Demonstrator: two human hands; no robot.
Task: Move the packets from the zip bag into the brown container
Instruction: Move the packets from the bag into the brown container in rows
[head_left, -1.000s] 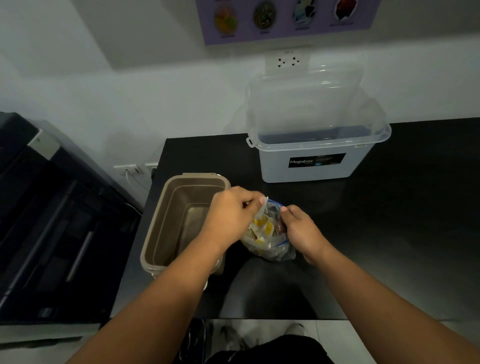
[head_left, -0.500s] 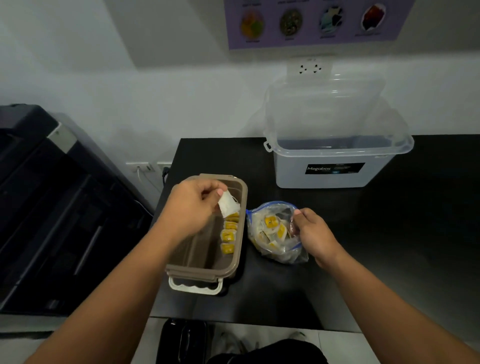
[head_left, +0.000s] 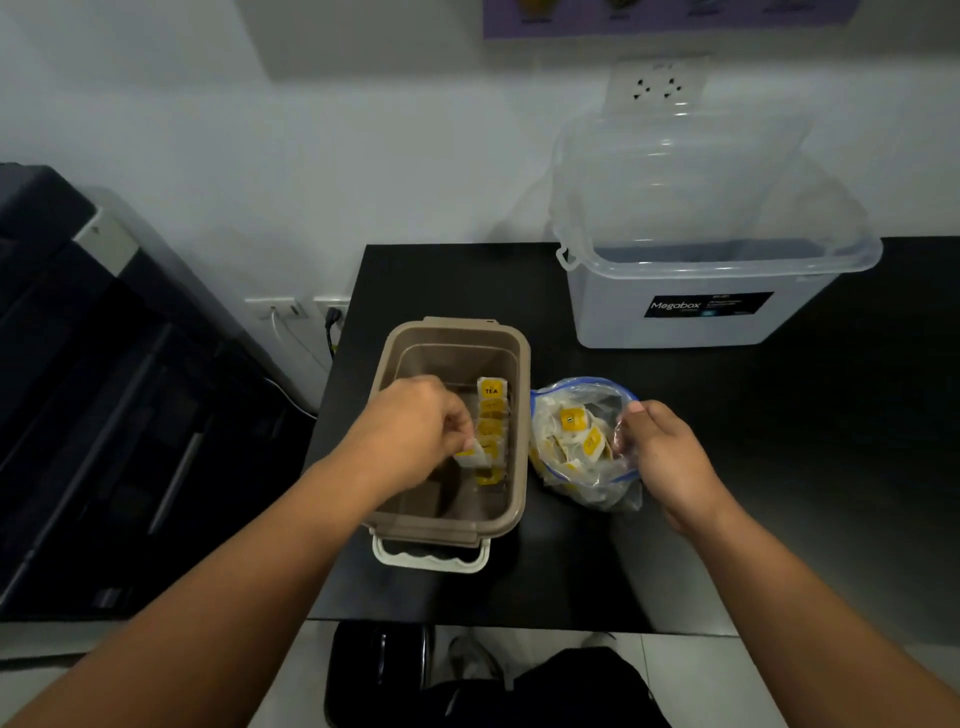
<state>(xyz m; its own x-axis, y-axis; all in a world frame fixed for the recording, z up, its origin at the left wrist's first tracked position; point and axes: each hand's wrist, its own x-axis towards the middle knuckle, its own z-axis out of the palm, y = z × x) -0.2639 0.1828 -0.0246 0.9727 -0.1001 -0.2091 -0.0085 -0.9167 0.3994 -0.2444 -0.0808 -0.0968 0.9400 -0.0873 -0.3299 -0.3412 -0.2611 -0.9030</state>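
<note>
Standing white-and-yellow TEA packets (head_left: 490, 391)

Packet (head_left: 471, 458) inside brown container (head_left: 431, 527)

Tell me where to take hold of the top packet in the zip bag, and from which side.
Pinch the top packet by its upper edge, across its flat faces, coming from above through the zip bag's mouth. It lies uppermost, label up, and the right hand holds the blue rim open there, so probably nothing blocks a straight reach down.
</note>
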